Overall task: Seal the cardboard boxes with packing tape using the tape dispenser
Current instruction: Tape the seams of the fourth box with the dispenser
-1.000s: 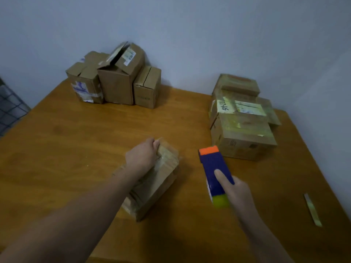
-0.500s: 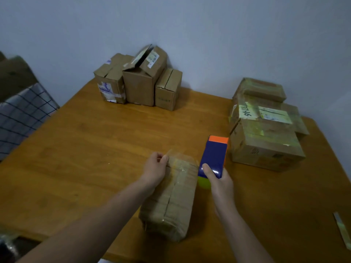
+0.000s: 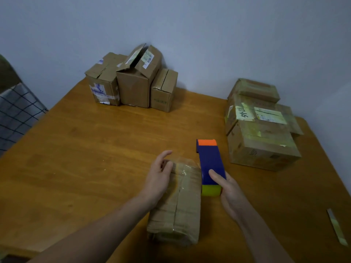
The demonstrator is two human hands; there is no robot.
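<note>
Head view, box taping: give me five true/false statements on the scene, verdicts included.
1. The right hand holds the tape dispenser. True.
2. The tape dispenser rests on the stack of boxes at the right. False: it is beside the near box, apart from the stack.
3. Three boxes stand at the far left of the table, by the wall. True.
4. The middle box of those three is taped flat. False: its top flaps stand open.
5. A loose strip lies near the table's right edge. True.
</note>
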